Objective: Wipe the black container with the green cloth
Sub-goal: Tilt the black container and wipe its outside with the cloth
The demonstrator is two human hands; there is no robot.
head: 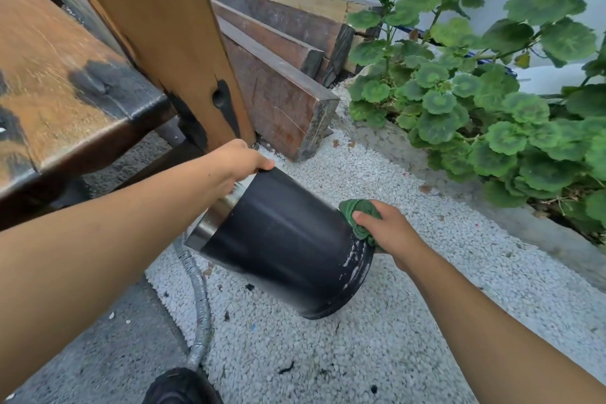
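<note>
- Right now I see the round black plastic container (pixel 285 239) tipped over on its side, with its bottom edge down on the white pebble ground (pixel 377 354) and its open top lifted up toward me.
- My left hand (pixel 241 162) is at the top, and its fingers curl over the shiny silver rim (pixel 216 216), so it is holding the container up at a tilt.
- My right hand (pixel 390 229) is down by the bottom end, and its fingers are squeezed around the bunched-up green cloth (pixel 359 216).
- The cloth is pressed against the side of the container, close to the bottom edge.
- I can see pale, scratchy marks (pixel 352 264) on the black side near that edge, just below the cloth. I think that is the dirty part that needs rubbing.
- I think the container is light, because one hand holds it up by the rim alone. I also think it is stiff and will not bend when I push on it.
- Its side looks smooth and a bit shiny, so I think it could slide or roll on the pebbles if I rub hard.
- The rim seems the best place to hold, since my fingers can hook over it.
- The cloth is soft and floppy, so I think it is best kept in a ball in my fist.
- A grey hose (pixel 200 315) lies on the ground near the container, and a wooden post (pixel 157 43) stands just behind my left hand.
</note>
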